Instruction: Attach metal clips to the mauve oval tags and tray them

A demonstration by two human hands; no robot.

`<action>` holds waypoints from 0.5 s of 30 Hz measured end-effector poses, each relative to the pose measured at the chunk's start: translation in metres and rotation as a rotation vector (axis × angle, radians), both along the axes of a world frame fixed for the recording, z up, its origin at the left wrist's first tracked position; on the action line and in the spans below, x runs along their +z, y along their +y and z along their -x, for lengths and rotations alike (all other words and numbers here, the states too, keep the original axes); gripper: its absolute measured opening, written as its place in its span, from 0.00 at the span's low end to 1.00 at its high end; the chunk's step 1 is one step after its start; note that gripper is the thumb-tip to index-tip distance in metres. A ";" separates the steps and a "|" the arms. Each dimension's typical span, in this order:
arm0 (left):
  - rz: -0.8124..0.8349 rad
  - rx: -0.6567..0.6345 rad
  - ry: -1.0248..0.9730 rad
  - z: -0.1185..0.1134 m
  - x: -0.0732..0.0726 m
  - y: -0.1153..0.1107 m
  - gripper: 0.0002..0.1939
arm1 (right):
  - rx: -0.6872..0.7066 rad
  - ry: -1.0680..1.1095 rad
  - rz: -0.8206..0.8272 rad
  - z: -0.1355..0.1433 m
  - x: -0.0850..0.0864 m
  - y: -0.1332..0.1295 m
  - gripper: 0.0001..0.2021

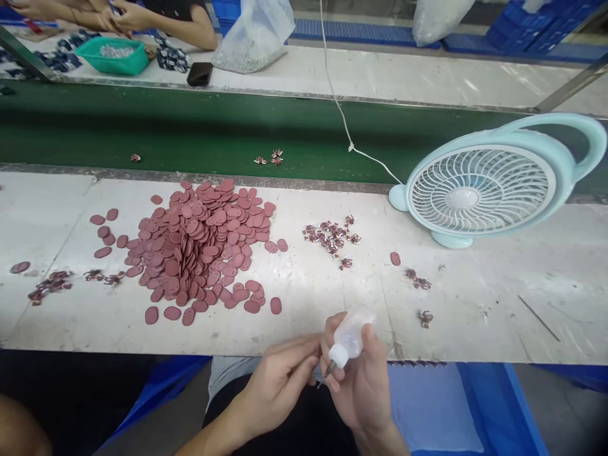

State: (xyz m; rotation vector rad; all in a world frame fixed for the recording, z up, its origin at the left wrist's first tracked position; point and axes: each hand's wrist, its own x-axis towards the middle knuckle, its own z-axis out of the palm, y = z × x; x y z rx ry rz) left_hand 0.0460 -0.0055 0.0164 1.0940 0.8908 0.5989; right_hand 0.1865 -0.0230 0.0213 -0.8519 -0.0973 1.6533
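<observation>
My right hand [358, 386] is wrapped round a small translucent squeeze bottle [352, 330], tilted so its white cap and dark narrow tip point down to the left. Close beside the tip, my left hand [280, 383] has its fingers pinched together; whatever they hold is hidden. Both hands are at the table's front edge, over my lap. Ahead to the left lies a large heap of flat reddish oval pieces [199, 237], some showing small holes. Small clusters of brown-and-white parts [332, 235] lie ahead of the bottle, with more such parts [50, 285] at far left.
A light-blue fan [479, 183] stands at the right rear, its white cord [339, 111] running upward. Behind the white table [475, 266] runs a green belt [190, 126]. Beyond it are another person's hands [121, 18], a green basket [114, 66] and a plastic bag [254, 38]. A blue bin [510, 405] sits below right.
</observation>
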 end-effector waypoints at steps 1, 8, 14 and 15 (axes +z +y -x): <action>-0.020 0.011 0.004 0.001 -0.001 -0.002 0.16 | -0.012 0.030 0.028 0.000 -0.001 0.001 0.23; 0.186 0.314 -0.159 -0.001 -0.030 -0.020 0.03 | -0.099 0.193 0.115 0.003 0.000 0.002 0.21; 0.473 0.419 -0.358 -0.006 -0.035 -0.014 0.12 | -0.124 -0.129 0.016 -0.013 -0.003 -0.005 0.22; 0.525 0.424 -0.387 -0.006 -0.035 -0.012 0.13 | -0.152 -0.254 -0.023 -0.017 -0.004 -0.007 0.20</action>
